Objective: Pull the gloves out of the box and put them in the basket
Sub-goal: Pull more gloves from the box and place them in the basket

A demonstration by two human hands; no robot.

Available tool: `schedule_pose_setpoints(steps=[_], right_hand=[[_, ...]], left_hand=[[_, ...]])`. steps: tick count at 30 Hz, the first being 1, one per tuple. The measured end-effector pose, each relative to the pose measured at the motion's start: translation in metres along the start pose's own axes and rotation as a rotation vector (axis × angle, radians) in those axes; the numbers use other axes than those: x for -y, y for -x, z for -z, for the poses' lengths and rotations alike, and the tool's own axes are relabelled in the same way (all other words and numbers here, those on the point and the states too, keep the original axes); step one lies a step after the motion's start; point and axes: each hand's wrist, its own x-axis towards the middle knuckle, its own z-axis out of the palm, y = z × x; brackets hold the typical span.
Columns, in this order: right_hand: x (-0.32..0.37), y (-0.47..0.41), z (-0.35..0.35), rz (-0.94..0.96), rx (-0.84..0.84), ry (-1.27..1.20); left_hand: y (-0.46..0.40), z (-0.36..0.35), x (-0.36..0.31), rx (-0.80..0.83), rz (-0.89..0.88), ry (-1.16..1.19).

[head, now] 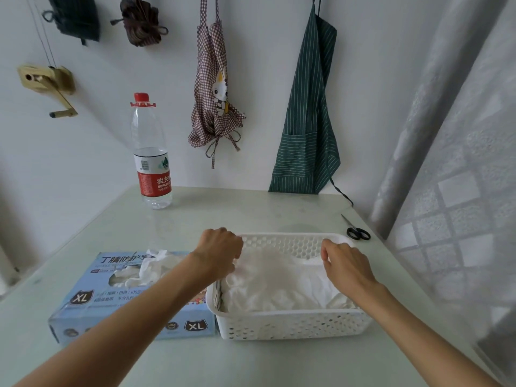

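A light blue glove box [92, 303] lies on the table at the left, with white gloves [150, 268] bunched out of its top opening. Right beside it stands a white perforated basket [293, 325] holding a pile of white gloves [282, 297]. My left hand [220, 252] hovers over the basket's far left corner with its fingers curled down. My right hand [344, 265] is above the basket's right side, thumb and fingers pinched. A blurred white glove [262, 265] stretches between the two hands, just above the pile.
A water bottle [152, 163] with a red cap stands at the back left of the pale table [251, 213]. Black-handled scissors [357, 233] lie behind the basket at the right. Two aprons hang on the wall; a curtain [460, 191] borders the right edge.
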Motion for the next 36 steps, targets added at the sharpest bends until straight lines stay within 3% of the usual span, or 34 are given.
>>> schedule_pose_setpoints(steps=[4,5,7,10,12,14,19,25,28,31,33,36], right_hand=[[-0.006,0.003,0.023,-0.005,-0.013,-0.084],[-0.009,0.006,0.028,0.004,-0.056,-0.124],[-0.011,0.007,0.033,0.085,-0.059,-0.247],[-0.005,0.004,0.028,0.227,0.308,-0.38],[-0.003,0.0,0.021,0.222,0.597,-0.252],[-0.005,-0.004,0.019,0.187,0.706,-0.2],[-0.007,-0.012,0.006,0.153,0.734,-0.168],[-0.001,-0.014,0.006,0.174,0.732,-0.075],[0.001,-0.007,0.028,0.217,0.606,-0.09],[0.013,0.003,0.043,0.309,0.441,-0.298],[0.026,0.008,0.044,0.362,0.517,-0.469],[0.042,0.016,0.034,0.386,0.672,-0.492]], left_hand=[[0.003,0.006,-0.007,-0.217,-0.015,0.214],[0.003,0.007,-0.01,-0.216,-0.069,0.282],[0.001,0.006,-0.018,-0.06,-0.225,0.318],[-0.004,-0.008,-0.024,0.242,-0.336,0.088],[-0.007,-0.019,-0.02,0.303,-0.342,-0.073],[-0.007,-0.025,-0.016,0.347,-0.325,-0.134],[-0.01,-0.045,-0.019,0.362,-0.276,-0.262],[-0.01,-0.042,-0.022,0.301,-0.246,-0.246],[-0.01,-0.015,-0.02,0.249,-0.281,-0.117],[-0.011,-0.003,-0.017,0.345,-0.249,-0.034],[-0.011,-0.009,-0.02,0.431,-0.235,-0.092],[-0.01,-0.019,-0.025,0.437,-0.212,-0.103]])
